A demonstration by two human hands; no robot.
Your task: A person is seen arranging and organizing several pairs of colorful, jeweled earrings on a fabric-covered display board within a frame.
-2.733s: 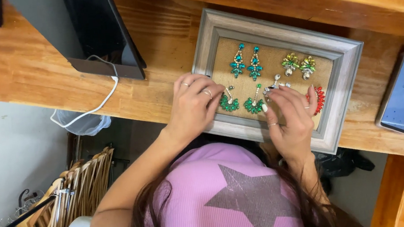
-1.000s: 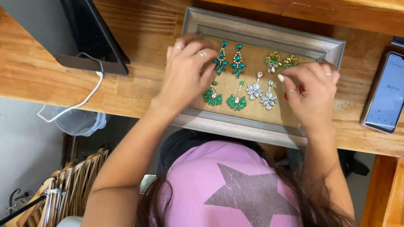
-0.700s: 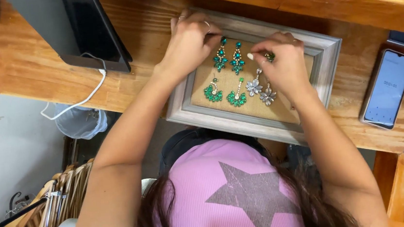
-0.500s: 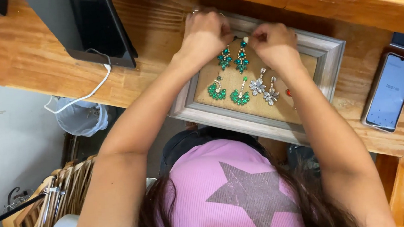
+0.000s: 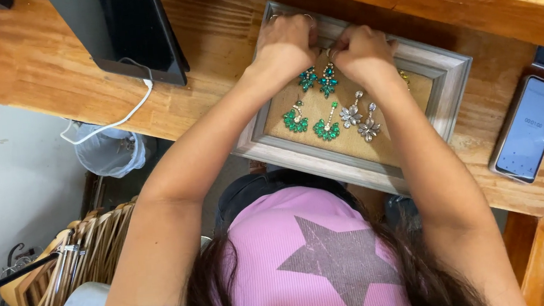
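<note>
A grey picture frame (image 5: 455, 68) with a tan backing board is seen lying flat on the wooden bench (image 5: 28, 69), and both hands are placed at its upper edge, close together. The left hand (image 5: 285, 43) is curled, its fingers bent down onto the top of a pair of teal drop earrings (image 5: 318, 80) pinned to the board; the right hand (image 5: 361, 50) is curled just beside it, fingertips drawn together at the same spot. Whether an earring is actually pinched cannot be told, since the fingertips are hidden. Lower on the board, a pair of green fan earrings (image 5: 312, 120) and a pair of silver flower earrings (image 5: 360, 120) are pinned side by side, and a yellowish earring (image 5: 404, 77) is partly covered by the right wrist. A dark tablet (image 5: 134, 34) with a white cable (image 5: 111, 118) stands on the bench to the left, and a phone (image 5: 532, 127) lies well apart on the right.
</note>
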